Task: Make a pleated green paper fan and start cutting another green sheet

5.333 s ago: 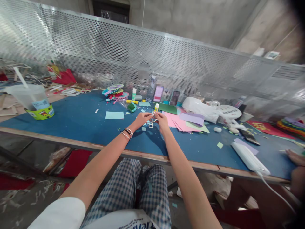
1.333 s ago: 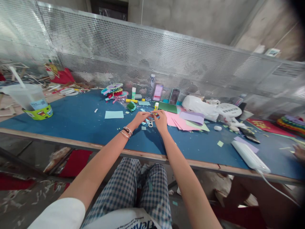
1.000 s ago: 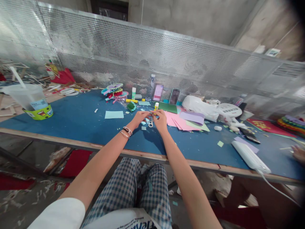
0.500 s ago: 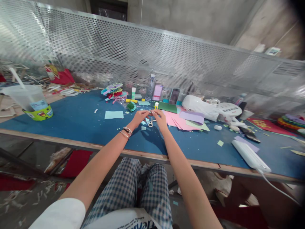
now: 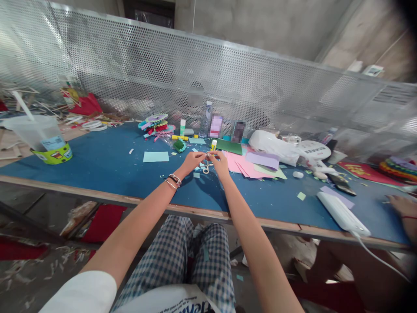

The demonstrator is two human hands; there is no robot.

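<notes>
Both my hands meet over the middle of the blue table (image 5: 107,167). My left hand (image 5: 193,161), with bracelets on its wrist, and my right hand (image 5: 220,164) pinch a small piece of light paper (image 5: 207,156) between their fingertips. It is too small to make out further. White-handled scissors (image 5: 206,168) lie on the table just under my hands. A small glue stick (image 5: 213,145) stands right behind them. Small blue paper scraps lie around my hands.
Pink, purple and green sheets (image 5: 252,166) lie to the right, a light blue sheet (image 5: 156,157) to the left. A plastic cup with a straw (image 5: 42,138) stands far left. A white power strip (image 5: 341,213) lies right. Another person's hand (image 5: 401,207) rests at the right edge. A perforated metal screen (image 5: 208,78) backs the table.
My hands have stayed together on the small paper, the fingers shifting slightly. The other person's hand at the right edge has come back into view on the table.
</notes>
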